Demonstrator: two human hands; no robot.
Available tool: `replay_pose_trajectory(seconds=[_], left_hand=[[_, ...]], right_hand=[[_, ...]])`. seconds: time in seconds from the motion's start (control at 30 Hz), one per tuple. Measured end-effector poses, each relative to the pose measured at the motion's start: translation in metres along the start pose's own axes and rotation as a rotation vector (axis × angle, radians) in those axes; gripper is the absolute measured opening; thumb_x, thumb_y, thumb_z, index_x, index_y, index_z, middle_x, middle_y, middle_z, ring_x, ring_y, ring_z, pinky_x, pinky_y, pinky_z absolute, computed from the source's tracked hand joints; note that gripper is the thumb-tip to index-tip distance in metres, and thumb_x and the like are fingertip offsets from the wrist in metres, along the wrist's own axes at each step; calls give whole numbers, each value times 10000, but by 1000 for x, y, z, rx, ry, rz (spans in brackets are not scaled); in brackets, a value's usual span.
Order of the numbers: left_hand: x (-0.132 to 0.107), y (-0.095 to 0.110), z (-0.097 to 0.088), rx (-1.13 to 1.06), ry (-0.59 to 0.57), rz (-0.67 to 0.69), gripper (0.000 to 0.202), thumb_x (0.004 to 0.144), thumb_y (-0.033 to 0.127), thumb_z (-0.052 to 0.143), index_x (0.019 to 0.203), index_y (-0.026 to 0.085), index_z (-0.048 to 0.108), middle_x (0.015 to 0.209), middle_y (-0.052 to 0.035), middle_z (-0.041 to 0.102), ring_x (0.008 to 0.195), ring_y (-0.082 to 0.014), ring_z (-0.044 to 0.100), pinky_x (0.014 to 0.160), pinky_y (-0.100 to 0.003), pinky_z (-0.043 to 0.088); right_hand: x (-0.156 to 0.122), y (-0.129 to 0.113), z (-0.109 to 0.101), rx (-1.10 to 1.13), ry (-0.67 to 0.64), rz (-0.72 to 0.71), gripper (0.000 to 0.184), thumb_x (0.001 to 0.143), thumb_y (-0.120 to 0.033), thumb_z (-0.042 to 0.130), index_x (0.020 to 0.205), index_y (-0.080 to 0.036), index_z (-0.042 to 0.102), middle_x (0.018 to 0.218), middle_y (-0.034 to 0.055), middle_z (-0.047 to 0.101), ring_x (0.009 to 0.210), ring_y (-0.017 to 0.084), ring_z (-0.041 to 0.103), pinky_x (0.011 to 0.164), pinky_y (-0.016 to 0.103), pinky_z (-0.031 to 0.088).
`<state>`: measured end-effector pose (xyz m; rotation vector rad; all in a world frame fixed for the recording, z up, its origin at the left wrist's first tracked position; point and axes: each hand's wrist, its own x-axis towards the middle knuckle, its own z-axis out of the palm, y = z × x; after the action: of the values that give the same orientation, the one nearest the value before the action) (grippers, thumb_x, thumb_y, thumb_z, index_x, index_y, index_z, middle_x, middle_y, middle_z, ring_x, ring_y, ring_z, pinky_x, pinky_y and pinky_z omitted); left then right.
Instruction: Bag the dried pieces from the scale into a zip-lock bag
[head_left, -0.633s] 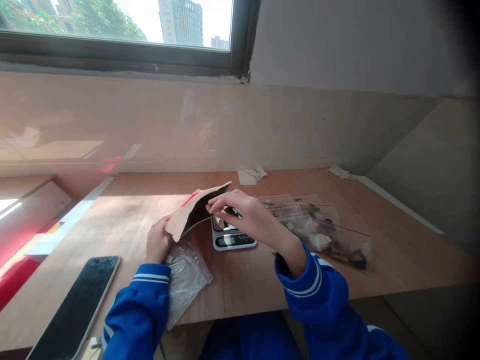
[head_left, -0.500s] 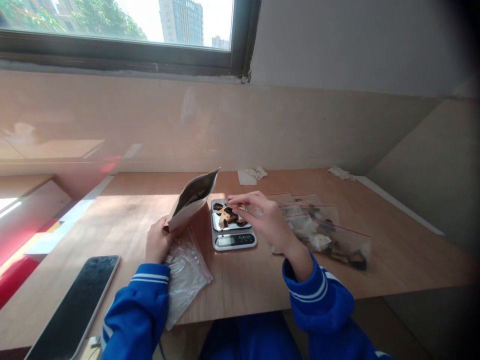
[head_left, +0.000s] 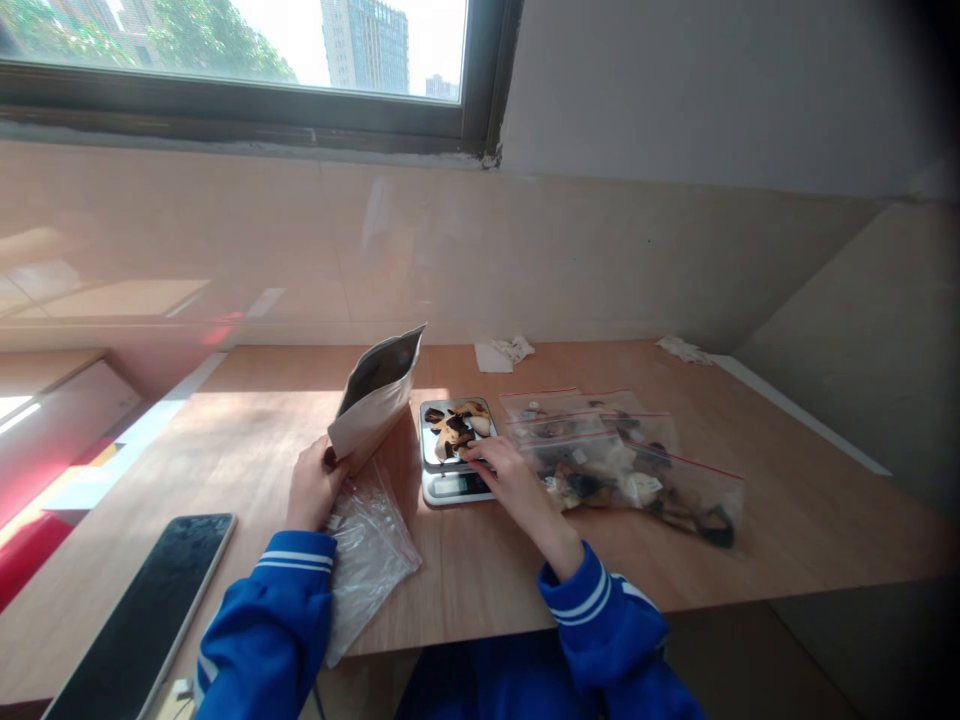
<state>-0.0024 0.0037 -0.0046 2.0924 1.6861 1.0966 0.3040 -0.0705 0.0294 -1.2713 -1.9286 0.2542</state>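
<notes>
My left hand [head_left: 313,485] is closed on the lower part of an upright pouch [head_left: 373,410], whose mouth gapes and shows a dark grey inside. Under that hand lies a clear zip bag [head_left: 371,565]. A small digital scale [head_left: 431,492] stands at the middle of the table, with brown, black and pale dried mushroom pieces [head_left: 453,434] on its metal pan. My right hand [head_left: 514,485] reaches over the scale's front right corner. Its thumb and fingers pinch at a piece by the pan's near edge, and they cover part of the display.
Several clear zip bags with red seals [head_left: 637,465] lie right of the scale, dried pieces inside. A large phone [head_left: 146,610] rests at the left front. Crumpled tissue [head_left: 514,348] and white paper [head_left: 491,358] lie near the wall, more tissue [head_left: 684,348] further right.
My right hand has come nearer, from the pan's upper right to its front edge. A piece now shows at the pan's upper right. The pouch has shifted slightly left, its mouth wider.
</notes>
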Motion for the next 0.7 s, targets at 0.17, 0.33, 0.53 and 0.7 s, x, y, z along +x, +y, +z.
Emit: replay_pose_trajectory(seconds=[0.17,0.33,0.53,0.7], left_hand=[[-1,-2,1,-11,-1,6,374,795,494,526,916,159,639,855,-78,684,787,-252,623,687,-337,482],[0,-5,3,-40,-15,8,361,797,458,540,948,147,644,869,-82,684,800,-254,626,710,-347,489],[-1,3,0,-57,18,-14,368,749,412,552,986,149,648,952,-101,682,869,-278,622,785,-392,500],[-4,11,-5,-78,16,-9,397,744,388,537,1053,161,639,1075,-111,678,1012,-295,600,889,-410,471]], right_hand=[[3,7,8,-72,34,-46,204,903,-143,529,948,-207,718,1106,91,669,1058,243,574,920,428,507],[-1,7,7,-165,74,-19,221,909,-182,534,1002,-250,723,1136,94,620,1065,263,555,920,456,476],[27,-42,-34,73,239,-35,235,935,-200,477,1044,-253,678,1097,73,601,1059,210,559,957,387,454],[69,-84,-55,167,64,-281,246,941,-174,447,1065,-234,651,1086,53,635,1066,179,565,963,343,458]])
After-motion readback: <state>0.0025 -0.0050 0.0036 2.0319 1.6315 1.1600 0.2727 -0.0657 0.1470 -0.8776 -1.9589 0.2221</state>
